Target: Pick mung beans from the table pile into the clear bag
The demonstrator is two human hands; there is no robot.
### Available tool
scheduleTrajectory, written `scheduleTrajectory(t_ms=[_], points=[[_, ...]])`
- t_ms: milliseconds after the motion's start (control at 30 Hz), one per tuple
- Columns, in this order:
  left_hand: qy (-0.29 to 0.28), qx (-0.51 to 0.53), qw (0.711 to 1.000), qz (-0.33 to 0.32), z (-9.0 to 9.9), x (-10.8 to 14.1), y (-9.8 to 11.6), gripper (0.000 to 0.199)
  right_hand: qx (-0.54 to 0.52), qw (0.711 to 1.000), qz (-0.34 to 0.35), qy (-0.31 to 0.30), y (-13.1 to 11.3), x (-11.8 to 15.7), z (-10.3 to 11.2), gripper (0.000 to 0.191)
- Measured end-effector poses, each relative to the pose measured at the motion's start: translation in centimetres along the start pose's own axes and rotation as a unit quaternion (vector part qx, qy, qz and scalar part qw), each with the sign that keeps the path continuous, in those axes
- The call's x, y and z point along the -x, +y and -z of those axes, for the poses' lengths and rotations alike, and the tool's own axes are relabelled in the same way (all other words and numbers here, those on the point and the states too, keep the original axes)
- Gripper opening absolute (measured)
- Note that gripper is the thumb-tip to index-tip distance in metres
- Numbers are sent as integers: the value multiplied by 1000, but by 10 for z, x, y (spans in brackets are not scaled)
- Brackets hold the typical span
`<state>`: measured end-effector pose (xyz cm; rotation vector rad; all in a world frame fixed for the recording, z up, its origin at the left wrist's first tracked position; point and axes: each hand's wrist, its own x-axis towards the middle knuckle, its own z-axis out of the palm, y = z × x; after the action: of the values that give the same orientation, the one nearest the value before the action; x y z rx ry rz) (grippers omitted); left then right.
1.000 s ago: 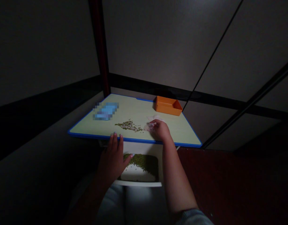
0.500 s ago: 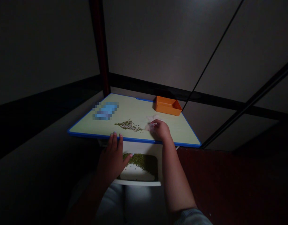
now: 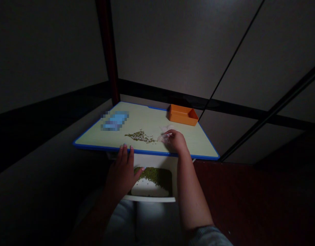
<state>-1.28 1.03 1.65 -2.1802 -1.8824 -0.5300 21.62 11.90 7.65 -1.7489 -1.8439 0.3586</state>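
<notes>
My right hand (image 3: 177, 140) is closed on a crumpled clear plastic bag (image 3: 163, 137) lying on the pale tabletop (image 3: 147, 119). Left of the bag, small green beans (image 3: 141, 136) are scattered in a loose patch, mixed with some whitish bits. My left hand (image 3: 123, 172) lies with fingers spread, its fingertips on the blue front edge of the table. Its thumb reaches over a white drawer (image 3: 153, 199) below the tabletop. Many more green beans (image 3: 153, 174) are heaped toward the back and right of that drawer.
An orange open box (image 3: 183, 116) stands at the table's back right. A blurred-out blue item (image 3: 115, 121) lies at the left. Behind the table are panelled walls (image 3: 172, 51), and a dark red floor (image 3: 224, 198) shows at the right. The surroundings are dim.
Hardly anything differs. My right hand stays at the plastic bag with at most a tiny shift, and my left hand rests in the same place. The whole view has moved slightly.
</notes>
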Motion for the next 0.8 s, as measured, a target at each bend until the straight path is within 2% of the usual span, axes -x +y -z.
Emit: scheduleTrajectory(t_ms=[100, 200, 333, 600, 800], points=[[-6, 4, 1000, 1, 1, -1, 0, 79, -53, 998, 25, -9, -1, 0, -1, 26], [-5, 2, 1000, -2, 0, -1, -1, 79, -113, 990, 61, -57, -4, 3, -3, 22], [-4, -5, 1000, -3, -1, 0, -1, 79, -131, 986, 61, -82, -10, 6, -3, 20], [-13, -1, 1000, -2, 3, -2, 1, 79, -98, 993, 38, -54, -6, 5, 0, 17], [11, -3, 1000, -10, -2, -1, -1, 80, -113, 993, 42, -13, 2, 0, -2, 17]])
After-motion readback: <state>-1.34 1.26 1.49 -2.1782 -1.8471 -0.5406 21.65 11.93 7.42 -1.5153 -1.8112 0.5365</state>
